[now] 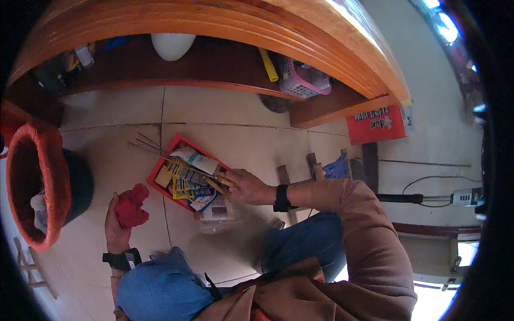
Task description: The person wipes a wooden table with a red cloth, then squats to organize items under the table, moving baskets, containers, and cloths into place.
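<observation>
My left hand (117, 222) is closed on a crumpled red cloth (132, 206) to the left of a shallow red box (158, 171) on the tiled floor. Inside the box lie yellow and blue printed packets (188, 187), a white packet (195, 159) and several thin sticks or rods, whose ends stick out past the upper left rim. My right hand (241, 185) is at the box's right edge, its fingers at the ends of the sticks; whether it grips them I cannot tell. A clear plastic packet (219, 218) rests on the floor below the box.
A bin lined with an orange bag (52, 192) stands at the left. Ahead is a wooden cabinet (200, 18) with a shelf holding a pink-rimmed basket (305, 82) and a yellow tube (268, 66). At the right are a red carton (375, 126) and a small stool with blue cloth (338, 166).
</observation>
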